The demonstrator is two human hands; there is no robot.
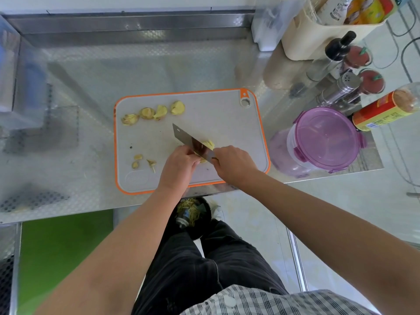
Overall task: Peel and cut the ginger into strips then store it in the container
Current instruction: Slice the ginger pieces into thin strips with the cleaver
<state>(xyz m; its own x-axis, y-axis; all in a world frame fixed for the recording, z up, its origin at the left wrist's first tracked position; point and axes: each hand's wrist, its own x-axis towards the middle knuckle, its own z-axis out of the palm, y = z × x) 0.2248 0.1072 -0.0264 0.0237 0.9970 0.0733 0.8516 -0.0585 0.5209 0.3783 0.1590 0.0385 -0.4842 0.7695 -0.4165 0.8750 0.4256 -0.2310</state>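
Steel counter (91, 76), dimpled sheet, shiny, with a raised back lip. Ginger (209, 144): pale yellow peeled chunk, on the board (222, 114) near its front edge, about mid-width, partly hidden by blade and hands. Left hand (179, 167) has fingers curled down on the ginger, pinning it. Right hand (234, 163) is clenched round the knife (184, 136) handle; the handle is mostly hidden. Knife is a flat rectangular steel blade, resting across the ginger, tip end pointing to the board's far-left. Board is a grey matte plastic rectangle with rounded corners, an orange rim and a hang hole at the far-right corner; its front edge is close to the counter's front edge. Slices (147, 113): four roundish yellow pieces in a row toward the far-left corner, some brown skin on the rims. Scraps (138, 160): small bits near the left edge, front half. Container (327, 139): round clear tub with a translucent purple clip lid on, just beside the board's right edge. Steel shaker (345, 87) and red-label bottle (384, 110) stand behind it at the counter's right edge. Black bin (193, 214) below the front edge holds stringy yellow shreds.
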